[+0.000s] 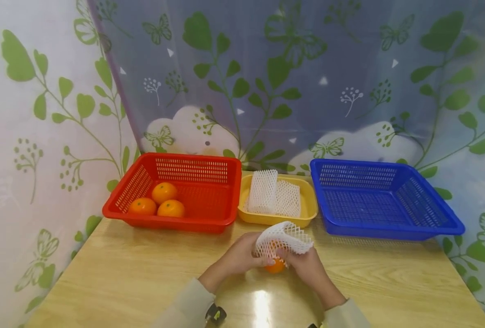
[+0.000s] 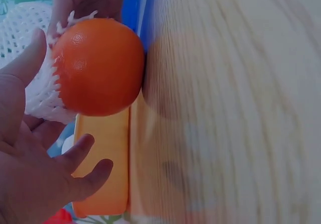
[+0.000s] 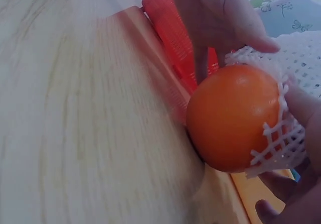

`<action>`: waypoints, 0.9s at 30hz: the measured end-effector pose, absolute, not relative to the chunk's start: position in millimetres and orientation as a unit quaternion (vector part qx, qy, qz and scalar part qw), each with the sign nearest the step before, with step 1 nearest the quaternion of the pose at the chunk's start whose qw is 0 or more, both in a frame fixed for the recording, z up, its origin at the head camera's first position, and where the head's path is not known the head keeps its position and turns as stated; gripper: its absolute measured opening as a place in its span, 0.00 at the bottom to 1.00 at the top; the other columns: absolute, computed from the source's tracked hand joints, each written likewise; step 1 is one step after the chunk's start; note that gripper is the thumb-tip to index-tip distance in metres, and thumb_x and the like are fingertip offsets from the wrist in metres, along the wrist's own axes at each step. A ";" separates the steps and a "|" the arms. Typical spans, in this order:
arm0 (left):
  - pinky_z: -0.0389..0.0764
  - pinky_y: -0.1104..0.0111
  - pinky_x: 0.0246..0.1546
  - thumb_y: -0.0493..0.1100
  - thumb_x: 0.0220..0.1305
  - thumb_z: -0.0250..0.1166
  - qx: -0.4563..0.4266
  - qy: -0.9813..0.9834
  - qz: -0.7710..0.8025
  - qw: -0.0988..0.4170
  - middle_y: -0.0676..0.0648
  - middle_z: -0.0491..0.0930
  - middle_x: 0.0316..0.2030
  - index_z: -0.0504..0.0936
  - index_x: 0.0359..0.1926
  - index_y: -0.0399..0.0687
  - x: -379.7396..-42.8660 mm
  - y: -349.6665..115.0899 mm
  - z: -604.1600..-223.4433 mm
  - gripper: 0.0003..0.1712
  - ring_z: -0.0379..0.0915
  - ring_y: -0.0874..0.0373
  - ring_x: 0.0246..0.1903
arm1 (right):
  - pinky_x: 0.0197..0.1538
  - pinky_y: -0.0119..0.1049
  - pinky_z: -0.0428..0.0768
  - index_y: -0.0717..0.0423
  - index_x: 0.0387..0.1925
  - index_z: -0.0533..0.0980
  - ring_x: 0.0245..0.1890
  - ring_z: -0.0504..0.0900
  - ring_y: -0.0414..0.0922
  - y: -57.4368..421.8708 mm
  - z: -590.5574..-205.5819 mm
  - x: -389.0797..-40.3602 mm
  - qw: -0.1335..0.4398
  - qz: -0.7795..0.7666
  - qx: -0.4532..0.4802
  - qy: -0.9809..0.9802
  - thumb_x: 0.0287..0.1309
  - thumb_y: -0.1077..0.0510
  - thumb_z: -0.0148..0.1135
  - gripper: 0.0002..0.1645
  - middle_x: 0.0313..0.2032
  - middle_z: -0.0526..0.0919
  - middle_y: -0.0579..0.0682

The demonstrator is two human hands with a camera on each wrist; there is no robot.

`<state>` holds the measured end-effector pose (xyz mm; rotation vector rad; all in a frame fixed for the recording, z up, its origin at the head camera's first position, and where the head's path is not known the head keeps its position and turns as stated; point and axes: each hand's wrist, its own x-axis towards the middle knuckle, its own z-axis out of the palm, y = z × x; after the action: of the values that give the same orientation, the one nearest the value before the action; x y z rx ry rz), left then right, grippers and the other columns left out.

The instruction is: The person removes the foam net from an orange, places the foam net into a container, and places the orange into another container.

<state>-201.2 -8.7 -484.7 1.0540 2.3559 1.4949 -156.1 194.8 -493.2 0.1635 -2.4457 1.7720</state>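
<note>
An orange (image 1: 275,267) rests on the wooden table, its upper part inside a white foam fruit net (image 1: 282,234). My left hand (image 1: 242,254) grips the net from the left, thumb near its edge. From the other side my right hand (image 1: 309,268) holds the net, its thumb against the mesh. The left wrist view shows the lower part of the orange (image 2: 103,68) bare, with the net's toothed edge around it. In the right wrist view, the net (image 3: 288,143) covers the far side of the fruit, and its loose end stands up beyond.
A red basket (image 1: 201,224) with three oranges (image 1: 164,193) stands at the back left. Behind my hands is a yellow tray (image 1: 309,202) holding folded foam nets (image 1: 262,191). A blue basket (image 1: 390,230) stands at the back right, against the patterned curtain (image 1: 258,132).
</note>
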 end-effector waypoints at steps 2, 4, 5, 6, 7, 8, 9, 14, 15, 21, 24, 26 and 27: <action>0.77 0.71 0.46 0.50 0.53 0.75 0.349 0.793 0.493 0.078 0.57 0.82 0.42 0.79 0.54 0.53 -200.7 -7.4 -482.6 0.27 0.76 0.66 0.40 | 0.56 0.35 0.75 0.60 0.54 0.76 0.50 0.79 0.43 193.0 -490.8 -156.1 0.070 0.574 0.041 -0.814 0.53 0.58 0.72 0.26 0.48 0.83 0.53; 0.77 0.71 0.46 0.50 0.54 0.74 0.343 0.798 0.488 0.081 0.57 0.82 0.41 0.80 0.53 0.52 -200.2 -6.7 -481.0 0.25 0.76 0.66 0.39 | 0.55 0.36 0.76 0.61 0.54 0.76 0.49 0.80 0.43 191.8 -490.0 -156.5 0.076 0.570 0.039 -0.817 0.54 0.58 0.72 0.26 0.48 0.83 0.53; 0.77 0.71 0.46 0.50 0.56 0.73 0.339 0.800 0.488 0.083 0.57 0.82 0.41 0.80 0.53 0.52 -200.1 -6.3 -480.4 0.24 0.76 0.66 0.39 | 0.55 0.35 0.76 0.61 0.53 0.76 0.49 0.80 0.42 191.4 -489.8 -156.6 0.078 0.570 0.035 -0.817 0.54 0.58 0.72 0.26 0.48 0.83 0.53; 0.77 0.71 0.45 0.50 0.57 0.72 0.337 0.801 0.487 0.084 0.56 0.83 0.41 0.80 0.52 0.51 -200.1 -6.1 -479.8 0.22 0.76 0.66 0.39 | 0.55 0.35 0.76 0.61 0.53 0.76 0.48 0.80 0.42 191.1 -489.9 -156.9 0.079 0.572 0.035 -0.816 0.54 0.58 0.72 0.25 0.48 0.83 0.53; 0.77 0.71 0.46 0.49 0.58 0.71 0.333 0.803 0.487 0.085 0.56 0.83 0.41 0.81 0.52 0.51 -200.0 -6.0 -479.5 0.21 0.76 0.66 0.39 | 0.55 0.34 0.76 0.62 0.53 0.76 0.48 0.80 0.41 191.2 -490.2 -157.0 0.080 0.575 0.037 -0.814 0.54 0.59 0.72 0.25 0.47 0.83 0.53; 0.77 0.70 0.47 0.49 0.60 0.70 0.329 0.804 0.487 0.086 0.56 0.83 0.41 0.81 0.52 0.51 -200.0 -6.0 -479.6 0.20 0.76 0.66 0.39 | 0.55 0.34 0.76 0.62 0.53 0.75 0.48 0.80 0.41 191.3 -490.7 -157.2 0.081 0.579 0.040 -0.810 0.54 0.60 0.71 0.25 0.47 0.83 0.54; 0.77 0.70 0.47 0.49 0.61 0.69 0.326 0.805 0.488 0.086 0.56 0.83 0.41 0.81 0.52 0.50 -200.1 -6.1 -480.2 0.19 0.76 0.66 0.39 | 0.55 0.33 0.76 0.62 0.53 0.75 0.48 0.79 0.40 191.5 -491.2 -157.4 0.082 0.585 0.043 -0.806 0.54 0.61 0.71 0.25 0.48 0.83 0.54; 0.76 0.65 0.51 0.48 0.63 0.67 0.303 0.813 0.491 0.076 0.54 0.84 0.42 0.83 0.51 0.49 -199.7 -6.7 -482.7 0.17 0.76 0.64 0.42 | 0.56 0.30 0.74 0.62 0.54 0.74 0.49 0.78 0.37 192.0 -493.7 -158.0 0.084 0.595 0.053 -0.798 0.57 0.62 0.69 0.24 0.49 0.82 0.54; 0.76 0.64 0.51 0.48 0.62 0.68 0.299 0.815 0.491 0.072 0.53 0.84 0.42 0.83 0.51 0.48 -199.5 -6.8 -482.9 0.17 0.77 0.63 0.43 | 0.56 0.30 0.74 0.63 0.54 0.74 0.49 0.78 0.37 191.9 -494.1 -158.0 0.082 0.598 0.054 -0.796 0.57 0.62 0.68 0.24 0.49 0.82 0.55; 0.76 0.61 0.50 0.46 0.60 0.70 0.267 0.836 0.478 0.037 0.52 0.84 0.39 0.86 0.44 0.46 -197.0 -6.3 -481.6 0.13 0.77 0.59 0.42 | 0.56 0.28 0.73 0.62 0.57 0.72 0.51 0.76 0.38 191.2 -495.1 -156.6 0.052 0.618 0.024 -0.784 0.59 0.60 0.67 0.26 0.52 0.79 0.56; 0.77 0.66 0.42 0.46 0.59 0.71 0.245 0.843 0.478 0.015 0.54 0.82 0.32 0.87 0.36 0.47 -195.6 -4.0 -481.6 0.08 0.74 0.62 0.34 | 0.57 0.28 0.72 0.61 0.60 0.69 0.54 0.75 0.42 191.1 -495.2 -155.3 0.032 0.619 -0.005 -0.785 0.61 0.57 0.66 0.28 0.55 0.77 0.57; 0.76 0.69 0.37 0.46 0.58 0.71 0.232 0.846 0.480 0.001 0.55 0.81 0.28 0.87 0.31 0.47 -194.5 -2.5 -481.9 0.07 0.71 0.64 0.30 | 0.58 0.32 0.73 0.62 0.61 0.69 0.57 0.74 0.45 190.9 -495.4 -153.8 0.026 0.618 -0.022 -0.785 0.61 0.57 0.65 0.29 0.57 0.77 0.58; 0.76 0.70 0.37 0.46 0.58 0.72 0.223 0.848 0.481 -0.006 0.56 0.81 0.27 0.87 0.30 0.47 -194.0 -1.8 -482.5 0.07 0.71 0.65 0.29 | 0.60 0.35 0.73 0.64 0.61 0.68 0.58 0.73 0.48 190.7 -495.2 -152.8 0.027 0.620 -0.026 -0.784 0.61 0.57 0.65 0.30 0.58 0.76 0.59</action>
<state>-194.0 -1.8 -482.5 0.7036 2.6730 1.5171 -152.8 190.7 -495.2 -0.0796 -2.4212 1.9149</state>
